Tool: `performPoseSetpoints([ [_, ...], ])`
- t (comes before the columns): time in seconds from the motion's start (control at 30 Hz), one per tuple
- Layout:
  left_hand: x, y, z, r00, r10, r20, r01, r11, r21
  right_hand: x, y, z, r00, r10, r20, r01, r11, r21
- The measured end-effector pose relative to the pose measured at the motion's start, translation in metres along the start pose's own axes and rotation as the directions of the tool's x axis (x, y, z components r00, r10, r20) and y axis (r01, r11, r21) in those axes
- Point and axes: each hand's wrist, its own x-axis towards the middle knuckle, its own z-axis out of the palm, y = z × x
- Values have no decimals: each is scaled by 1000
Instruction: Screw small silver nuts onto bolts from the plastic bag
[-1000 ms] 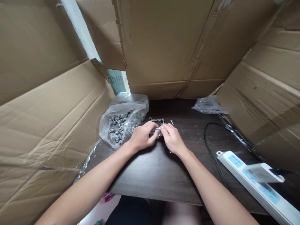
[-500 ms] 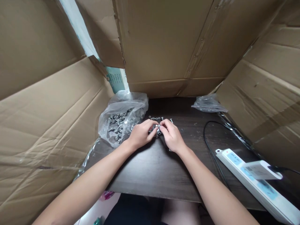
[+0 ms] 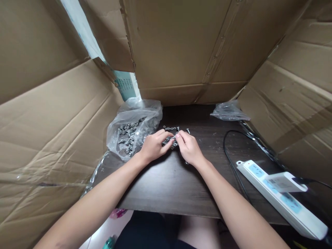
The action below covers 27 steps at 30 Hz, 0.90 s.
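Note:
Over the dark tabletop (image 3: 171, 183), my left hand (image 3: 155, 145) and my right hand (image 3: 188, 147) meet at the fingertips. Between them they pinch a small metal screw (image 3: 174, 137), mostly covered by the fingers. Around and beyond the fingertips lie several small screws and nuts, among them a screw (image 3: 188, 131) standing off to the right and a nut (image 3: 175, 144) just below the pinch. Left of my left hand, an open clear plastic bag (image 3: 114, 136) holds many metal screws (image 3: 132, 128).
Cardboard walls (image 3: 181, 45) enclose the table at the back and both sides. A clear plastic bag (image 3: 229, 111) lies at the back right. On the right are a white power strip (image 3: 303, 221) with a plugged-in adapter (image 3: 286, 182) and a black cable (image 3: 229, 160).
The fingers of both hands have closed further over the screw, which shows less than before. The whole view has shifted slightly.

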Motion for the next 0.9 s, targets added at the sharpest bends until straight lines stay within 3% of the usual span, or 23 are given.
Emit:
performPoseSetpoints([
  [0.4, 0, 2, 1, 1000, 17, -16, -18, 998, -53, 0, 2, 2, 1000, -11, 15, 11, 1000, -18],
  [0.9, 0, 3, 2, 1000, 0, -26, -1, 999, -52, -1, -4, -3, 1000, -17, -17, 18, 997, 79],
])
